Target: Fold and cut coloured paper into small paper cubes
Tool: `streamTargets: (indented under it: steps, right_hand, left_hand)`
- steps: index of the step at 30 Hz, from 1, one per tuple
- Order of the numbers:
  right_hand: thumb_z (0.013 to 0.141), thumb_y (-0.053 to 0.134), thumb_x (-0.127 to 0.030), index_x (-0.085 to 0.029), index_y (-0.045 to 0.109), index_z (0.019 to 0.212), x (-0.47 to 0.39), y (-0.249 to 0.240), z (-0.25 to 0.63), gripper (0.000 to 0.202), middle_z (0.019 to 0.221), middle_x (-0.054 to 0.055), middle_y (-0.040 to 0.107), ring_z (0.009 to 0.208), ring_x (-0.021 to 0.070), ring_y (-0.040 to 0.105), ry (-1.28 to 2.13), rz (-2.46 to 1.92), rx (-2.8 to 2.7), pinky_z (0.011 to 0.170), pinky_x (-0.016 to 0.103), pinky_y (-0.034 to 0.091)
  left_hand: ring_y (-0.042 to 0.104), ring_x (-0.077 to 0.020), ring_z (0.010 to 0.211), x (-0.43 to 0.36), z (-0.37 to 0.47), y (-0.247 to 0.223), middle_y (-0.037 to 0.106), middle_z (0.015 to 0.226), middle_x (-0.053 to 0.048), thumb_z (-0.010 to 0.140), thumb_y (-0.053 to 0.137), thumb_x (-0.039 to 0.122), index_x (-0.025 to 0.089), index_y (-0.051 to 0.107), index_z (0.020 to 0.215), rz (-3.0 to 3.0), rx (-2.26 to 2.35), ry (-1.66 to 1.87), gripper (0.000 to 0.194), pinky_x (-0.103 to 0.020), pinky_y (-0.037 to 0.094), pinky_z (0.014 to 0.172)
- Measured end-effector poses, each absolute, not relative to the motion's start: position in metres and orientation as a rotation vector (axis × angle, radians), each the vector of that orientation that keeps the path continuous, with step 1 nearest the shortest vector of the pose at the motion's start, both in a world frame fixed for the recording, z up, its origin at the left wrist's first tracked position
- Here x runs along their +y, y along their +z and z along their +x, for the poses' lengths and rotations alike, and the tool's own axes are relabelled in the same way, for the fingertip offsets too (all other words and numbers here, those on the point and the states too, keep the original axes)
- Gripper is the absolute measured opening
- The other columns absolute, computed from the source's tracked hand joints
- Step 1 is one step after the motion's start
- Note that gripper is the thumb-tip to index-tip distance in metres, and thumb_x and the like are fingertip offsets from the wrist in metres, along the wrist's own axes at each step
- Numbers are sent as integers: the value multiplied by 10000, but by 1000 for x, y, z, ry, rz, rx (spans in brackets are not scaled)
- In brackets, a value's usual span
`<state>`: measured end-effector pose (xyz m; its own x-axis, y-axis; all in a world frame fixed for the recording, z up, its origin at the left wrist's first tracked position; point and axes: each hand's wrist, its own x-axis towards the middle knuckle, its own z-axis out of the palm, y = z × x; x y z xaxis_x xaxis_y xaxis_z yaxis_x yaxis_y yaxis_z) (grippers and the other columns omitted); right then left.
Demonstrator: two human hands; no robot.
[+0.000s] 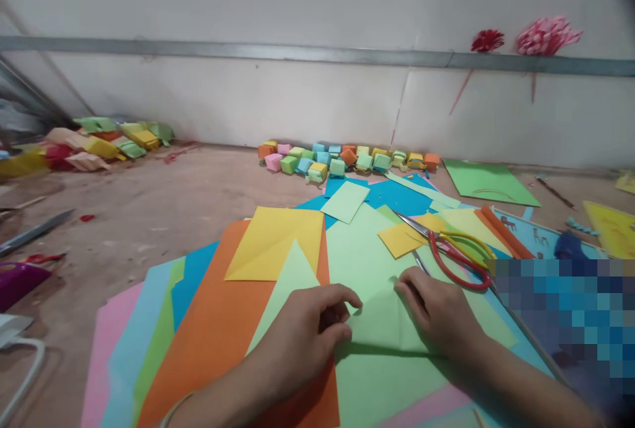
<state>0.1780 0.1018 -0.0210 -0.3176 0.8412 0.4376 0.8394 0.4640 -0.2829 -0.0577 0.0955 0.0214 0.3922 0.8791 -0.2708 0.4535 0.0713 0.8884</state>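
Observation:
My left hand is over the light green paper, fingers curved, with a gap between thumb and forefinger. My right hand has its fingers drawn together at the same paper, which shows a crease and a shadow along its lower edge. Just beyond my right hand lie scissors with red and yellow handles, blades pointing up-left. Behind my left hand a light green point of paper overlaps a creased yellow square on an orange sheet. A small yellow piece is under the scissors' blades.
Small folded paper cubes line the wall, with a second heap at left. A knife-like blade and a white cable lie at left. A green sheet is at back right. Paper flowers hang on the rail.

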Motion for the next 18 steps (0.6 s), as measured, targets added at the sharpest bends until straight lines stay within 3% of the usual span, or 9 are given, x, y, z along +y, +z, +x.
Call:
streamTargets:
  steps: [5,10,15,18]
  right_hand:
    - [989,416,-271,-198,535,745,101,-26,175,281,559,-22,567,464,129,513,-162,-1367,-2243,491,262,281]
    - [962,438,-208,-197,507,690,101,-29,173,280,627,6,531,548,143,475,-215,-1318,-2275,547,271,290]
    - [954,461,-213,-195,501,706,104,-28,174,252,632,-4,524,555,138,459,-126,-1317,-2292,551,267,292]
    - [939,498,-218,-194,502,710,107,-28,176,230,631,-8,536,564,139,474,-55,-1332,-2320,551,267,287]
  left_hand:
    - [549,-133,644,95,-59,20,604,682,19,720,527,123,182,675,820,1623,1289,380,189,-241,429,608]
    - [609,-174,817,93,-61,18,687,864,-16,761,515,118,214,710,860,1864,1258,325,239,-273,455,724]
    - [589,-163,796,87,-59,20,637,861,-24,809,477,97,211,701,903,2024,1188,259,268,-255,439,691]
    - [548,-165,770,80,-54,27,587,848,-37,828,470,89,191,681,796,2146,1233,110,237,-260,404,647]
